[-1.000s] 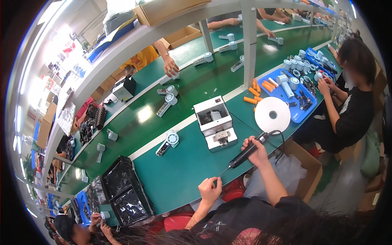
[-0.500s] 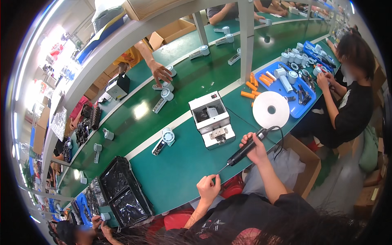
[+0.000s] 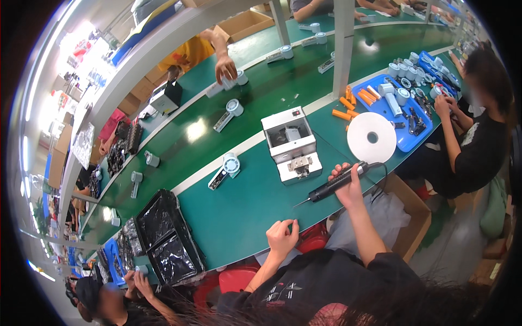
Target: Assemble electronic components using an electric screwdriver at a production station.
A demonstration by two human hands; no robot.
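My right hand (image 3: 348, 185) is wrapped round a black electric screwdriver (image 3: 331, 185), whose thin bit points left and down over the green bench. At the bench's front edge my left hand (image 3: 283, 238) is closed, thumb against curled fingers; whatever may be inside is hidden. The bit's tip stands a little apart from that hand. Behind the screwdriver stands a white screw feeder (image 3: 292, 144) with an open top. To its left on the bench lies a pale blue handheld fan (image 3: 231, 163), its handle open and showing inner parts.
A white tape roll (image 3: 356, 136), orange battery cells (image 3: 341, 114) and a blue parts tray (image 3: 406, 142) lie to the right. A black plastic-lined tray (image 3: 187, 239) stands left. Beyond runs a green conveyor (image 3: 185, 146) carrying fan units; a metal post (image 3: 342, 49) rises there. Co-workers sit nearby.
The screwdriver's tip has drawn away from my left hand, to the upper right. Across the conveyor, a co-worker's hand has lifted a fan unit. The whole view has shifted slightly.
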